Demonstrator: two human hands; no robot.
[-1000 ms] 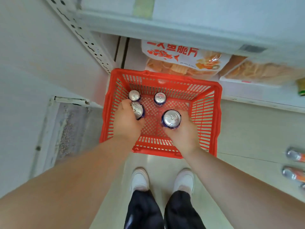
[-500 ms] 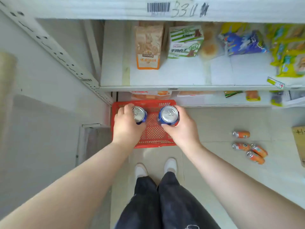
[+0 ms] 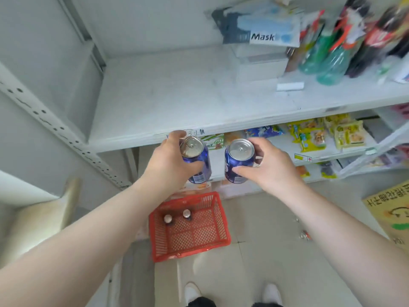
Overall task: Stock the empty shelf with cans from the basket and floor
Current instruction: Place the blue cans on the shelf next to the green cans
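Observation:
My left hand (image 3: pixel 170 161) grips a blue can (image 3: pixel 198 159) and my right hand (image 3: pixel 269 166) grips a second blue can (image 3: pixel 239 160). Both cans are upright, held side by side just below the front edge of the white shelf (image 3: pixel 177 100), whose left part is bare. Down on the floor stands the red basket (image 3: pixel 194 240) with two more cans (image 3: pixel 177 216) in its far left corner. An orange can (image 3: pixel 306 235) lies on the floor to the right, mostly hidden behind my right forearm.
A mask box (image 3: pixel 261 25), a white box and bottles (image 3: pixel 327 52) fill the right part of the same shelf. Snack packs (image 3: pixel 327 134) sit on the shelves below. A perforated upright (image 3: pixel 55 127) bounds the left side. A cardboard box (image 3: pixel 389 213) stands at right.
Both hands have lifted the two blue cans out of the basket up to the level of the bare shelf. My view has risen from the basket to the shelving.

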